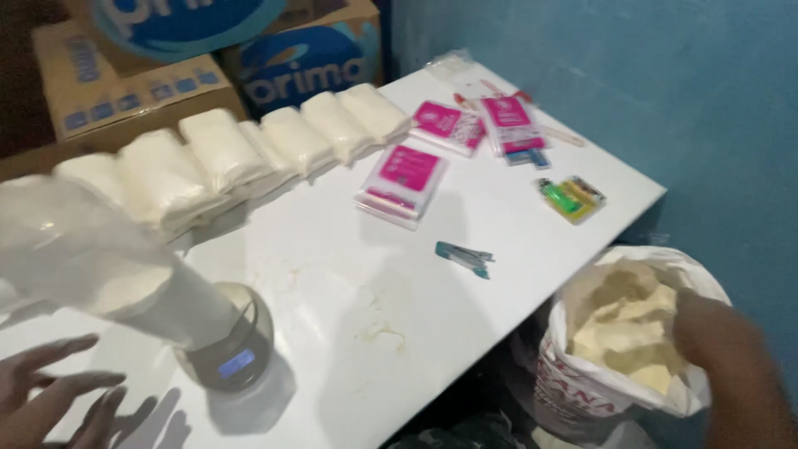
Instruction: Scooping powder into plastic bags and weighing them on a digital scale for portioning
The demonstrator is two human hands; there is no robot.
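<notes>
A clear plastic bag partly filled with white powder stands tilted on a small round digital scale on the white table. My left hand hovers just below and left of the bag, fingers spread, holding nothing. My right hand reaches into an open white sack of pale powder lumps beside the table's right edge. That hand is blurred, and its fingers are lost in the sack's mouth.
A row of several filled powder bags lies along the table's back left. Pink packets of plastic bags, lighters and a small teal tool lie mid-table. Cardboard boxes stand behind; a blue wall is at right.
</notes>
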